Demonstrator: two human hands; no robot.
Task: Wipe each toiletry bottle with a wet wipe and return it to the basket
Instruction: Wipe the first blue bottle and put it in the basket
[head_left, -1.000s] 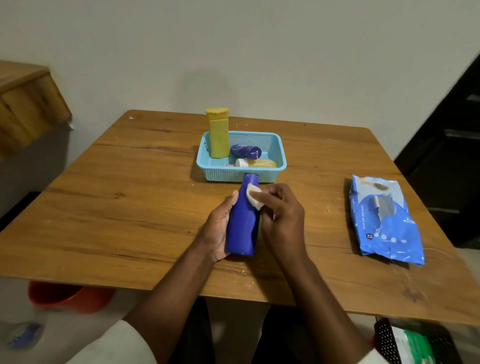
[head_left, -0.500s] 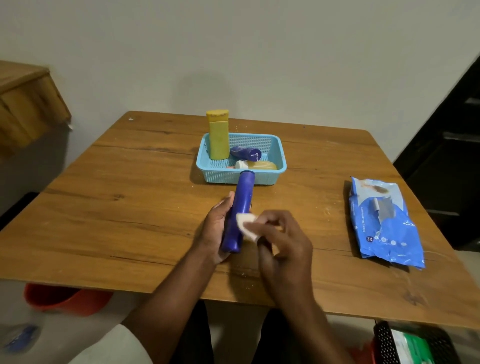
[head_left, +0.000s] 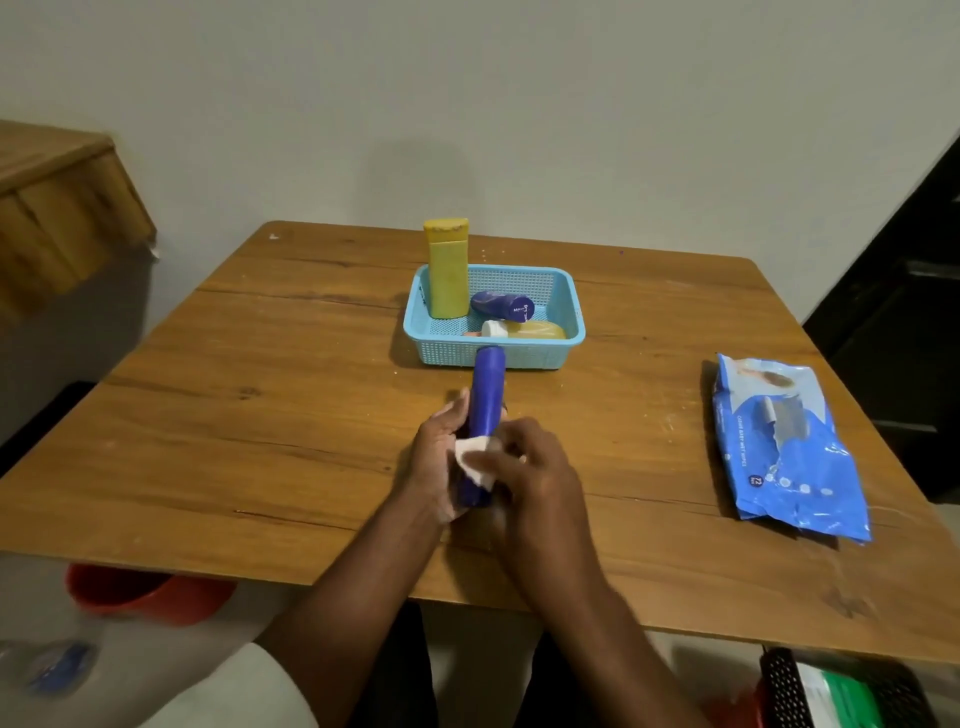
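I saw the blue bottle (head_left: 483, 415) at frame centre, just below the basket (head_left: 566, 332), its cap end pointing up-frame twd the basket's near wall and its base down-frame between both hands. Left hand (head_left: 436, 462) sat on the bottle's left side, thumb up along it, fingers curled round from beneath, so it gripped the bottle. Right hand (head_left: 535, 483) was on the bottle's right, back of hand facing cam, fingers bent inward and pinching a small white wet wipe (head_left: 475, 457) vs the bottle's lower body. Wipe touched the bottle; I couldn't tell how much of it was folded under the fingers. Both forearms came in from bottom centre of frame, a white sleeve (head_left: 234, 691) at lower left.

In the basket, upper centre: a yellow bottle (head_left: 448, 270) upright in the left rear corner, a small purple bottle (head_left: 503, 304) lying on its side beside it, and a white-capped amber bottle (head_left: 524, 329) lying at the front. A blue wipes pack (head_left: 779, 447) lay at right of frame on the wooden table (head_left: 260, 415), well apart from the hands. A red tub (head_left: 140, 592) showed under the table edge, lower left.
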